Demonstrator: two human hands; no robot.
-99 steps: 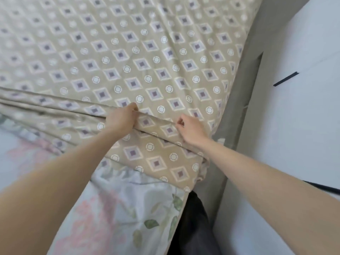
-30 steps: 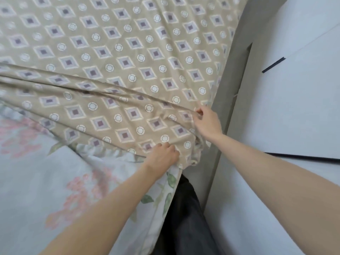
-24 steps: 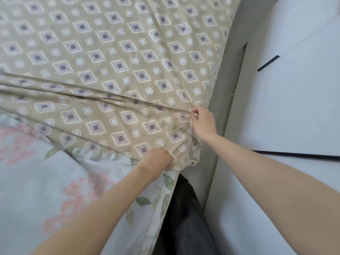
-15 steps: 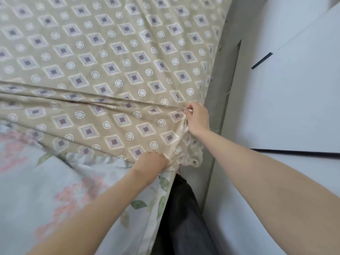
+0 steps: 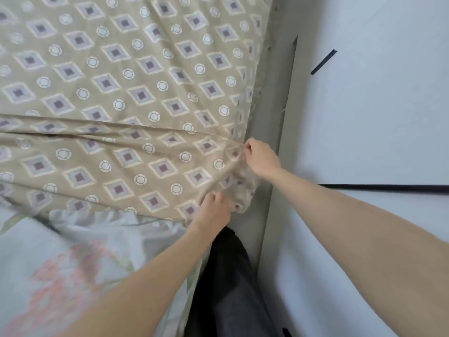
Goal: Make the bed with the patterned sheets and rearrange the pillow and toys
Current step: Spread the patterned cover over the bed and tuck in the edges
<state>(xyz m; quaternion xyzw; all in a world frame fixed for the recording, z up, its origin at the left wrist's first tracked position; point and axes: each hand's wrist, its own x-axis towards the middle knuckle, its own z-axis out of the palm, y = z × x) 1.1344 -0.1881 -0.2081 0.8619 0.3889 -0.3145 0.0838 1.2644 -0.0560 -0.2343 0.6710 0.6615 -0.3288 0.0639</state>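
Cloth like this patterned sheet (image 5: 145, 93) looks thin, light and limp, so it should bunch and slide easily; the hem near the corner is the sensible hold. The left hand (image 5: 213, 207) grips the lower edge, and the right hand (image 5: 261, 159) pinches the gathered corner beside the grey bed frame (image 5: 274, 117). Tan, with diamonds and rings, it lies over the floral bedding (image 5: 73, 263).

The floral cover (image 5: 60, 263), lower left, is blurred and cut off by the frame. Fingertips of the left hand (image 5: 215, 210) vanish into the bunched sheet (image 5: 145, 81).
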